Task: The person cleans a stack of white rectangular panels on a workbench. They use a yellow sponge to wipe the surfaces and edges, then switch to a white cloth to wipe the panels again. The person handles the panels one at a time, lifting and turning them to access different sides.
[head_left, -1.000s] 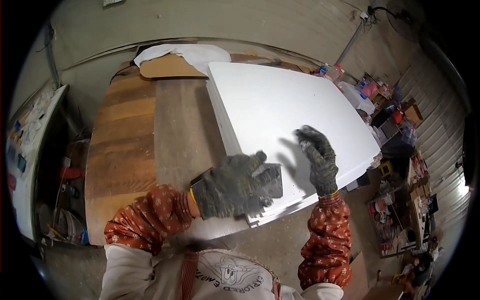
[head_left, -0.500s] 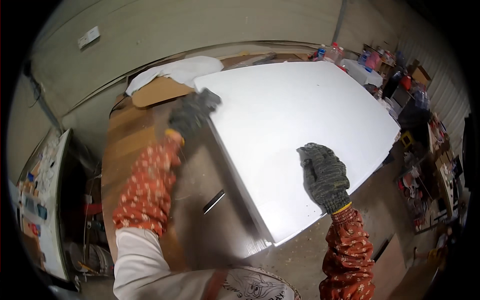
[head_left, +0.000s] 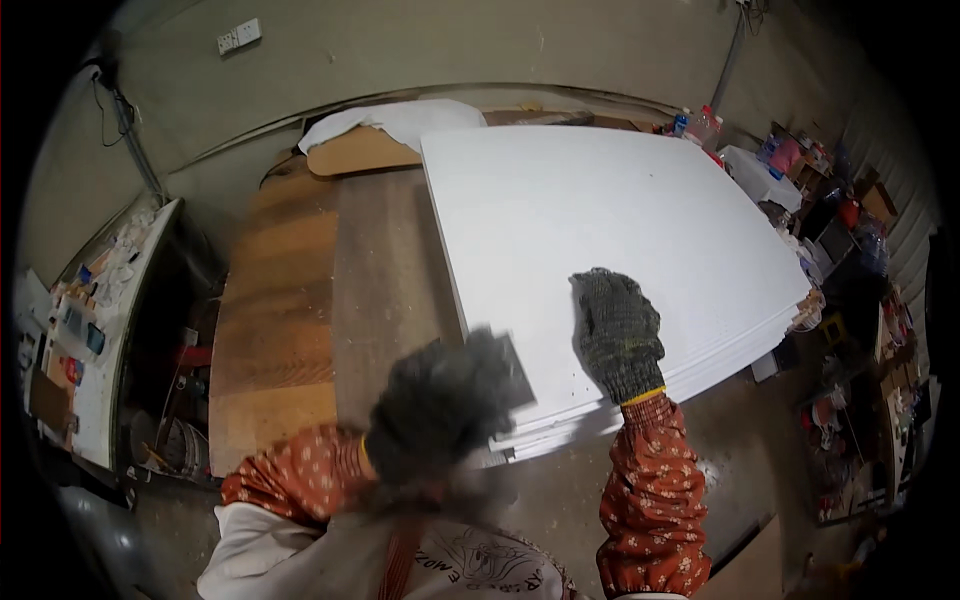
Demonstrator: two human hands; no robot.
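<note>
A large white board lies on top of a stack of similar white sheets, whose layered edges show along the near side. My right hand, in a dark knitted glove with a yellow cuff, rests flat on the board near its front edge. Over the board's near left corner is my gloved left hand, smeared by motion, so its fingers cannot be made out. A grey flat rectangular shape shows beside its fingertips; whether the hand holds it is unclear. Red floral sleeves cover both forearms.
The stack stands on a wooden table. Behind it lie a brown panel and a white cloth. A cluttered white bench stands at left. Bottles and a white box are at the far right.
My left hand has come from the board's far left edge down to its near left corner. The dark strip on the table no longer shows. My right hand stays on the board.
</note>
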